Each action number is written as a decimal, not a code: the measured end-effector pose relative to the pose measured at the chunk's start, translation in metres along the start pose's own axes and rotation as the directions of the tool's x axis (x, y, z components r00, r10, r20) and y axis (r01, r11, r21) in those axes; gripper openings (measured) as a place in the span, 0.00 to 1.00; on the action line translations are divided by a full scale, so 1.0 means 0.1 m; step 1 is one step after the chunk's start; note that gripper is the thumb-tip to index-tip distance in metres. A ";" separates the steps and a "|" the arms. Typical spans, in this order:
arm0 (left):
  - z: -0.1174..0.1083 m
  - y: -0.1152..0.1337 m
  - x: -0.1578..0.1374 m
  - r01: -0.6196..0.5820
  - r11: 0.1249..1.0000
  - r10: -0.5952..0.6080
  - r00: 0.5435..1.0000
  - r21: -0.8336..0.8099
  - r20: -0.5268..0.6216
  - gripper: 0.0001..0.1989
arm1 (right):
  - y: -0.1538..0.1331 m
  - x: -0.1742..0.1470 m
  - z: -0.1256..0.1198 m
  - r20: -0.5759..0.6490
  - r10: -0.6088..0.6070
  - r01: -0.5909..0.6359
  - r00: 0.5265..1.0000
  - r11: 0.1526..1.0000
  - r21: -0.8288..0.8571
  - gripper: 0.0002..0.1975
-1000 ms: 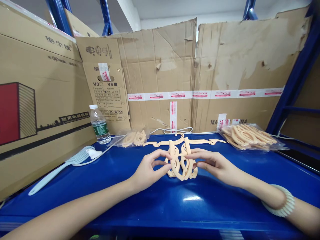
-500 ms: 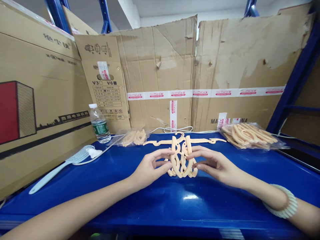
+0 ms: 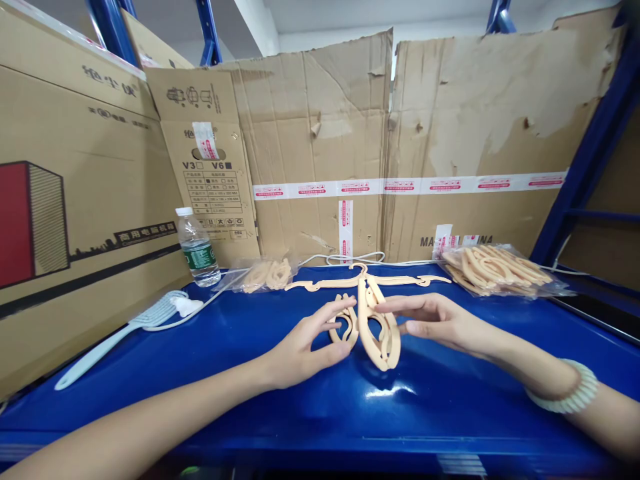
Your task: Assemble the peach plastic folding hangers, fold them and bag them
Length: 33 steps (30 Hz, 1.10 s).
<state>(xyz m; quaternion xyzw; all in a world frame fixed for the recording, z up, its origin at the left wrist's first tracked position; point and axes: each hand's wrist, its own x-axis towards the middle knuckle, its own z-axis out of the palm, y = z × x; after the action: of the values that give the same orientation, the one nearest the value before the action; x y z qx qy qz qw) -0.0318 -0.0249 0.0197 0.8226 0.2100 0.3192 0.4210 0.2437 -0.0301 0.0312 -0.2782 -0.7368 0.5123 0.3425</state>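
Two folded beige plastic hangers are between my hands. The nearer folded hanger (image 3: 367, 337) leans in front, its pointed end low, and my right hand (image 3: 437, 320) has its fingers over the upper part and its thumb at the right edge. Left of it, a second folded hanger (image 3: 353, 333) is partly hidden behind my left hand (image 3: 305, 343). That hand is spread, thumb and fingers apart around this hanger's left side, fingertips at or close to it. Behind them an unfolded beige hanger (image 3: 395, 283) lies flat, hook to the back.
Bagged hangers lie at the back right (image 3: 500, 270) and in a smaller bag (image 3: 267, 275) at the back left. A water bottle (image 3: 197, 250), pale hairbrush (image 3: 110, 343) and white cable (image 3: 210, 303) are on the left. Cardboard (image 3: 320, 147) walls the blue table (image 3: 300, 420); a dark flat object (image 3: 600, 319) sits right.
The folded hangers, earlier held together upright between both hands, have separated. One has come nearer and tilted with my right hand; my left thumb and fingers have spread.
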 end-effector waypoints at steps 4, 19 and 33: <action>-0.03 -0.04 -0.01 0.010 0.982 0.004 0.997 0.188 -0.074 0.26 | -0.01 -0.03 -0.21 -0.194 0.163 -0.154 0.967 0.986 0.059 0.21; 0.00 0.08 -0.07 -0.077 0.730 -0.187 0.933 0.679 0.307 0.34 | 0.01 -0.16 -0.41 0.013 0.263 -0.170 0.965 0.662 -0.729 0.39; -0.03 0.05 -0.05 -0.056 0.735 -0.211 0.928 0.676 0.306 0.30 | 0.08 -0.06 -0.26 -0.020 0.185 -0.131 0.983 0.615 -0.778 0.36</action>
<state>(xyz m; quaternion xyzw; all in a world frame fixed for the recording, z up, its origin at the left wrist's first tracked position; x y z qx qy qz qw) -0.0374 -0.0289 0.0234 0.9532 0.2644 0.0459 0.1392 0.2686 -0.0172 0.0286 -0.4459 -0.8681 0.1821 0.1200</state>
